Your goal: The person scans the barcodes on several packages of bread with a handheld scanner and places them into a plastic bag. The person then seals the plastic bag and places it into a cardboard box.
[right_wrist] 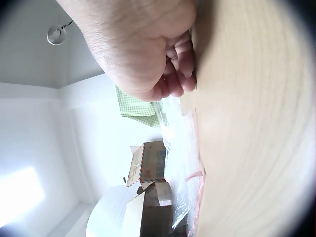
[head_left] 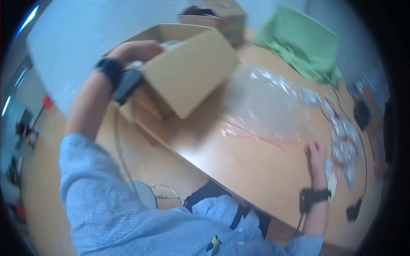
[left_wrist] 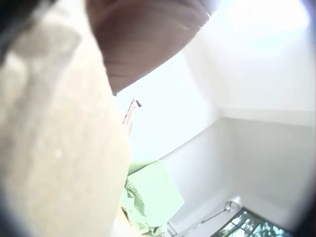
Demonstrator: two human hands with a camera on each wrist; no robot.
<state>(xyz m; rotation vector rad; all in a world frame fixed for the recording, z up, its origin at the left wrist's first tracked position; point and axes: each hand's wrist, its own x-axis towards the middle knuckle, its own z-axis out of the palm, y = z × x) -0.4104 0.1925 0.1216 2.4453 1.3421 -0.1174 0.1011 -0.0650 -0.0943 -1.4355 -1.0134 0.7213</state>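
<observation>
My left hand (head_left: 143, 51) reaches over the rim of an open cardboard box (head_left: 192, 68), its fingertips hidden among pale contents. In the left wrist view that hand (left_wrist: 143, 34) is a dark shape above a blurred beige surface (left_wrist: 64, 133). My right hand (head_left: 316, 155) rests on the wooden table (head_left: 256, 170), beside the red-edged end of a clear plastic bag (head_left: 265, 102). The right wrist view shows this hand (right_wrist: 143, 54) with loosely curled fingers and nothing held in them.
Behind the open box stands a second box (head_left: 232, 19). A green checked cloth (head_left: 299, 42) drapes over something at the back right. Several clear wrapped packets (head_left: 344, 141) and dark cables lie along the right side. A round stool (head_left: 145, 194) stands below the table's front edge.
</observation>
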